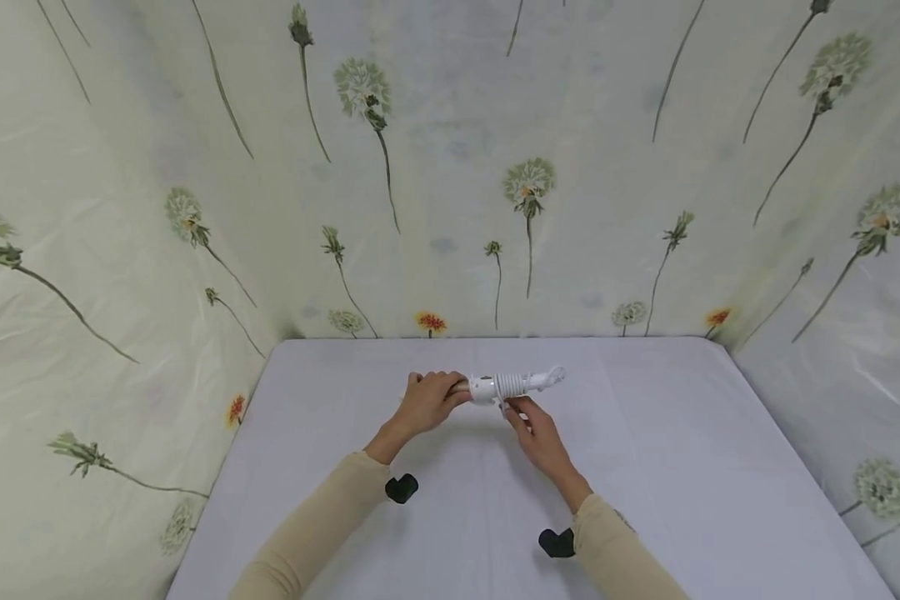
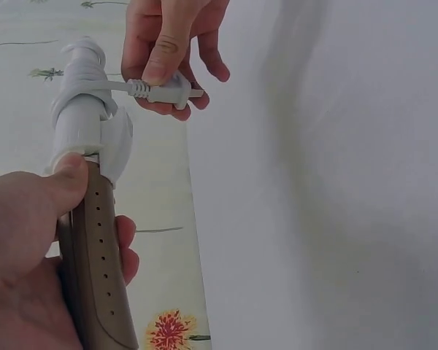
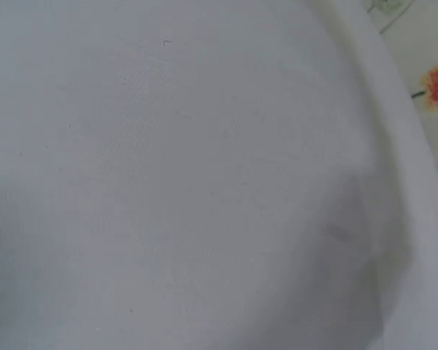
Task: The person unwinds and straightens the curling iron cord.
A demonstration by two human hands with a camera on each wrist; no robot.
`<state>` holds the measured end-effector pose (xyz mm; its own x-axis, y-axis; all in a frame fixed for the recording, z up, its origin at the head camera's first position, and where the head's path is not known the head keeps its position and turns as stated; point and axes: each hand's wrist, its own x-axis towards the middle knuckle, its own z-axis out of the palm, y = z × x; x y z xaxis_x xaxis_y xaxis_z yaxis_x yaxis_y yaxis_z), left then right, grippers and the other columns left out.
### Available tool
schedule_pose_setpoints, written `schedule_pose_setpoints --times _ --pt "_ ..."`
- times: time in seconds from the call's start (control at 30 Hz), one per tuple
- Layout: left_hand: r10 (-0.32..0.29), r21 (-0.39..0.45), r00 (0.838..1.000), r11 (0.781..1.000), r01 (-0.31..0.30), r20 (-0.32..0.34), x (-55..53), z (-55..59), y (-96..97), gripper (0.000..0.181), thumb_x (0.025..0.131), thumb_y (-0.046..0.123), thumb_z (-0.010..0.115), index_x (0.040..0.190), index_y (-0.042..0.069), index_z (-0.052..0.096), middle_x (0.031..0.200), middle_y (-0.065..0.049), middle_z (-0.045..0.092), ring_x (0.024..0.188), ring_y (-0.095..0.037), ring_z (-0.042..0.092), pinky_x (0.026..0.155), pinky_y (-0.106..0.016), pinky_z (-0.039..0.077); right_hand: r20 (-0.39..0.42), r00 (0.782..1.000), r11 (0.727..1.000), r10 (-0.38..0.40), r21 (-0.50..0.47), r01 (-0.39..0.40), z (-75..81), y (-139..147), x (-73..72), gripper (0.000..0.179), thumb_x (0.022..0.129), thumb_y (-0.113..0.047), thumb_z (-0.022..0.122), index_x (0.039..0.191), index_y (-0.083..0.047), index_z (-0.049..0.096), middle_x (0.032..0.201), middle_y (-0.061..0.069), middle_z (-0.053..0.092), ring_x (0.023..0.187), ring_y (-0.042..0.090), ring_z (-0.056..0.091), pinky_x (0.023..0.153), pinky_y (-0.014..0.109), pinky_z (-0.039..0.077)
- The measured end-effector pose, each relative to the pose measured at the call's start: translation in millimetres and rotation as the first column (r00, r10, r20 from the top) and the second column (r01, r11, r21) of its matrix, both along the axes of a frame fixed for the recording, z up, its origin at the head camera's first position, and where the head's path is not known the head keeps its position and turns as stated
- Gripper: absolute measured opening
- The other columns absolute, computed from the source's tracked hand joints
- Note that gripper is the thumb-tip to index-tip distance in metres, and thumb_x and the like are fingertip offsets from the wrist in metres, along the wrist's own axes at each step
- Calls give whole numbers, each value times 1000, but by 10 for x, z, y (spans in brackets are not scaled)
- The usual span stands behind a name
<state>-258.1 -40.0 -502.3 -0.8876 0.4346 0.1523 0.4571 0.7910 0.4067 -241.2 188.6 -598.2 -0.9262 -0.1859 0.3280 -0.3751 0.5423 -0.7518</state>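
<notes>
My left hand (image 1: 423, 406) grips a hair styling iron (image 1: 483, 388) by its brown barrel (image 2: 101, 255), which has a row of small holes. The thumb lies where the barrel meets the white handle (image 2: 79, 131). A white cord (image 1: 511, 385) is wound in several turns around that handle, and its end runs out to a two-pin plug (image 2: 164, 93). Thumb and fingers of my right hand (image 1: 543, 439) pinch the plug beside the handle. In the head view the iron lies nearly level, handle to the right. Neither hand appears in the right wrist view.
A white cloth covers the table (image 1: 667, 467). Its back edge meets a curtain (image 1: 450, 192) printed with dandelions, which also hangs along both sides. Black wrist mounts (image 1: 401, 488) show beside both sleeves.
</notes>
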Motion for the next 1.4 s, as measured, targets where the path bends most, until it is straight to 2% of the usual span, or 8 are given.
schedule_pose_setpoints --times 0.1,0.2,0.47,0.63,0.87,1.03,1.2,1.4 --pt "6 23 1000 1000 -6 23 1 -47 7 35 94 42 52 118 17 61 98 -1 68 88 -20 61 80 -40 31 13 1000 1000 -8 -8 9 -13 -8 26 25 97 -27 52 119 -16 58 113 2 65 98 16 61 76 32 51" --pt "19 39 1000 999 -20 15 7 -79 15 35 93 41 53 117 17 62 94 -1 68 85 -19 60 78 -39 30 9 1000 1000 -5 -19 5 -17 -23 53 23 97 -26 54 115 -15 60 107 0 66 94 15 61 71 26 49" --pt "40 40 995 999 -36 -89 -10 -93 23 36 92 41 55 117 15 62 93 -3 68 83 -21 59 83 -45 34 54 998 1000 -12 -21 13 16 -46 110 24 96 -33 53 111 -17 63 101 0 68 84 9 57 65 22 46" --pt "49 31 995 998 -46 -91 -8 -128 16 36 91 39 56 118 16 62 95 -4 68 84 -22 59 84 -47 34 62 998 1000 0 -4 1 15 -51 194 23 96 -29 54 110 -15 65 97 6 70 76 6 51 60 21 43" --pt "69 46 992 997 -65 -102 -14 -183 20 38 91 40 57 121 18 62 98 -4 68 86 -22 58 85 -46 33 -39 999 998 -4 60 7 86 -22 273 22 93 -27 59 110 -13 65 82 -9 62 66 2 45 56 19 41" --pt "91 59 990 995 -85 -109 -26 -210 37 37 90 39 58 122 19 62 98 -4 68 86 -21 58 85 -45 31 -80 996 997 44 68 -39 152 -1 297 21 93 -22 60 111 -12 64 79 -9 60 62 1 45 54 19 41" --pt "88 80 990 994 -79 -113 -22 -214 59 38 90 39 59 122 18 63 96 -5 68 83 -22 57 84 -46 32 -115 991 995 71 80 -62 225 10 342 16 92 -18 62 108 -14 64 77 -11 57 61 -1 43 52 18 39" --pt "96 76 988 993 -87 -124 0 -232 41 38 89 39 59 121 19 63 93 -4 68 82 -22 57 83 -46 32 -197 974 991 111 97 -93 317 -7 367 11 91 -16 62 102 -14 65 77 -11 56 61 -2 40 51 17 37"
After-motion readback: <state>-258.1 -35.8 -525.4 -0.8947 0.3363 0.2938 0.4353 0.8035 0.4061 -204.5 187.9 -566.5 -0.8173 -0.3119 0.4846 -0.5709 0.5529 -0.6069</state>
